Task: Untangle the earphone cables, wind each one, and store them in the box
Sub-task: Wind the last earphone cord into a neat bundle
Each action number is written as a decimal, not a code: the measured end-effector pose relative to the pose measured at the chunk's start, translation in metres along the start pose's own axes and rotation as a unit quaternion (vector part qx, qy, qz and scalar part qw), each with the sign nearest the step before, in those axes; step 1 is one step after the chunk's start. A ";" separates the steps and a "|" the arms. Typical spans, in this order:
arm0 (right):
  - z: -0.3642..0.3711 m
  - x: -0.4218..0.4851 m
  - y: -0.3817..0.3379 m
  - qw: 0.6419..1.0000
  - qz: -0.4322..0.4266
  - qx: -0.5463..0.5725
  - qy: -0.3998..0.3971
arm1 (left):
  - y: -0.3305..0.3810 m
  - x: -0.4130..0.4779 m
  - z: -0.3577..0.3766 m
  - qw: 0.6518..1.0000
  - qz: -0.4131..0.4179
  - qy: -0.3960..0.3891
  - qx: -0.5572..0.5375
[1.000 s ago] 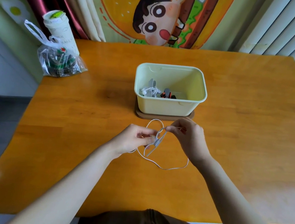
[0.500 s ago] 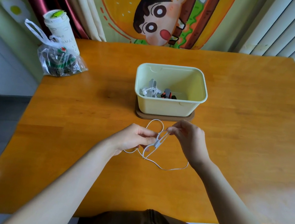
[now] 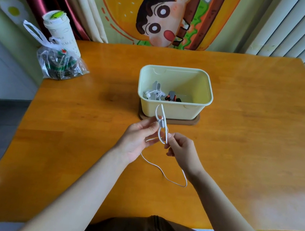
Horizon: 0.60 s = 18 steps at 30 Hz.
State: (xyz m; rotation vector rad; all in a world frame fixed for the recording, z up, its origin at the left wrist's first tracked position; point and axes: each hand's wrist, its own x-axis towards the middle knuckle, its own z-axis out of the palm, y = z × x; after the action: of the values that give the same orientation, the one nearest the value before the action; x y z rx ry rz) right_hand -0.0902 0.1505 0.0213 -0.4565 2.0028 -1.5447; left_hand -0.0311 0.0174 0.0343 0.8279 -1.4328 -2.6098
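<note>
two hands: left hand (image 3: 135, 140), right hand (image 3: 184, 151) both pinch earphone cable (image 3: 161, 122) near box (image 3: 176, 112); bag (image 3: 61, 64), cup (image 3: 60, 33) well left.

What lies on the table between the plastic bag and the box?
Nothing: the head view shows only bare wooden table between the plastic bag and the box.

Box (image 3: 178, 110) on a base (image 3: 193, 122), centre of the counter (image 3: 252, 152), earphones (image 3: 154, 94) inside at its left, bag (image 3: 61, 65) at the far left corner — cup (image 3: 60, 33) behind it, cable (image 3: 166, 175) before the box, between left hand (image 3: 135, 140) and right hand (image 3: 183, 153)
</note>
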 end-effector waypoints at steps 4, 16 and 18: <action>0.008 -0.004 0.002 0.999 -0.001 -0.037 0.003 | -0.004 0.001 0.000 0.997 -0.012 0.050 -0.056; 0.006 -0.012 -0.007 0.974 -0.086 -0.207 0.005 | -0.014 0.007 -0.006 0.948 0.126 0.169 0.240; -0.001 -0.010 -0.009 0.963 -0.110 -0.244 0.007 | -0.015 0.007 -0.011 0.911 0.165 0.145 0.350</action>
State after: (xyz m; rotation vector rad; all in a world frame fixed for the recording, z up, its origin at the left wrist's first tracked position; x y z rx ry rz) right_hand -0.0832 0.1543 0.0324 -0.8891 2.4099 -1.1574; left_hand -0.0287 0.0150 0.0149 0.8640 -2.1943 -1.6315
